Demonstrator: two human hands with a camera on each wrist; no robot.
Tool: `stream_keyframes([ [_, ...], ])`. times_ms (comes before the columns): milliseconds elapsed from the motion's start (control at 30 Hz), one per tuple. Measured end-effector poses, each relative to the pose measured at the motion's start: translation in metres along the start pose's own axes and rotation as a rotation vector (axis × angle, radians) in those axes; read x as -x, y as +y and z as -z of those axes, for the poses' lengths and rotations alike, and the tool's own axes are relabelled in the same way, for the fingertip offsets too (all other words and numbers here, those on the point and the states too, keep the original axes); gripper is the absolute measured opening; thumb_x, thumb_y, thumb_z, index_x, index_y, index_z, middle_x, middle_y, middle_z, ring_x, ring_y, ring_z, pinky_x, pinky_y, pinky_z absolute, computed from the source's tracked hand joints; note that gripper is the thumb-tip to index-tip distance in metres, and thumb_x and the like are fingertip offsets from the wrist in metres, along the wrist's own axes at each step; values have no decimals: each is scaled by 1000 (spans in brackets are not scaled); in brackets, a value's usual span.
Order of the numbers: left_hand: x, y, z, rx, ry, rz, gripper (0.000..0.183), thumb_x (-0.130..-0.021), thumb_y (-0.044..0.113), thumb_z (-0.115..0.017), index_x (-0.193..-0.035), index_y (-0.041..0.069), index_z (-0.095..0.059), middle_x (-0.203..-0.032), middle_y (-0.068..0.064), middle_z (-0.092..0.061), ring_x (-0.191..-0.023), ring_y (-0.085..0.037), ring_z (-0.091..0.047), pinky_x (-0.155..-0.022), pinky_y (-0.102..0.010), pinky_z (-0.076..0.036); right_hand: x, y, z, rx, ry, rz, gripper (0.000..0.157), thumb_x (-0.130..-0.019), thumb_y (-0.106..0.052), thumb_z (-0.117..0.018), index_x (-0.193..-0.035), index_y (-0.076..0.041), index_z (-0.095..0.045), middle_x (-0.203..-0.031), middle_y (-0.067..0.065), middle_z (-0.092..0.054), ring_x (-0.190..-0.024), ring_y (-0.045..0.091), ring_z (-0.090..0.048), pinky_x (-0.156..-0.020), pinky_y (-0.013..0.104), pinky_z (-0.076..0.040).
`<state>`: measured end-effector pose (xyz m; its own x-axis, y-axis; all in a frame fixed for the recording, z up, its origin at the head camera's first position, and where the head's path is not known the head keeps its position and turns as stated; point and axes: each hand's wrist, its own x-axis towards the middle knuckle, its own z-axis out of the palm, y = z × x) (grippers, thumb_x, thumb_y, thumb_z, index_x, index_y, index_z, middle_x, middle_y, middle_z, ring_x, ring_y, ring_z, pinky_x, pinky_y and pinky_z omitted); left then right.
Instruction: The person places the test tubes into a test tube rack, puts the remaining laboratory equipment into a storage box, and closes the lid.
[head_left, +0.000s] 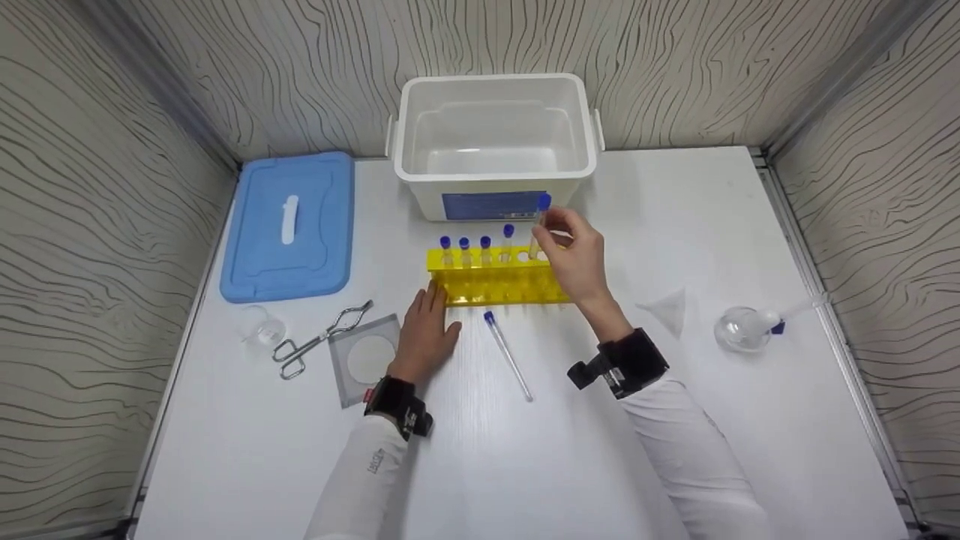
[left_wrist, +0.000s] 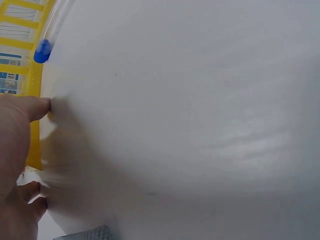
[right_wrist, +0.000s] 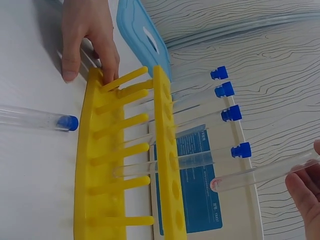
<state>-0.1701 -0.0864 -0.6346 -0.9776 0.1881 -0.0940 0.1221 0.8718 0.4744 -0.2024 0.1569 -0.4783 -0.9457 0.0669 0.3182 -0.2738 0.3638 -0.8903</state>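
A yellow test tube rack (head_left: 502,285) stands at mid-table, with several blue-capped test tubes (right_wrist: 195,160) upright in its left holes. My right hand (head_left: 579,259) pinches another blue-capped test tube (right_wrist: 245,177) between thumb and fingers. In the right wrist view its rounded lower end hangs above the rack's top plate, outside the holes. My left hand (head_left: 424,337) rests at the rack's left end, its fingers (right_wrist: 107,62) extended against the base and its thumb apart. One more capped test tube (head_left: 510,358) lies on the table in front of the rack.
Behind the rack stands a white bin (head_left: 495,172), its blue lid (head_left: 322,232) lying to the left. Tongs (head_left: 307,343), a small clear vessel (head_left: 266,330) and a grey square with a white disc (head_left: 371,360) lie left. A funnel (head_left: 670,311) and clear flask (head_left: 739,330) are right.
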Motion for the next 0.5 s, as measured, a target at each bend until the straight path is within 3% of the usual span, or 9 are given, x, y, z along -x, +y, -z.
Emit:
stream_keyframes([
  [500, 0, 3, 2, -15, 0, 4, 72, -98, 36, -56, -157, 7, -26, -167, -11, -17, -153, -36, -23, -125, -47, -23, -6, 30, -13, -15, -41, -70, 32, -95, -18, -67, -122, -2, -63, -117, 20, -66, -109, 27, -67, -95, 40, -58],
])
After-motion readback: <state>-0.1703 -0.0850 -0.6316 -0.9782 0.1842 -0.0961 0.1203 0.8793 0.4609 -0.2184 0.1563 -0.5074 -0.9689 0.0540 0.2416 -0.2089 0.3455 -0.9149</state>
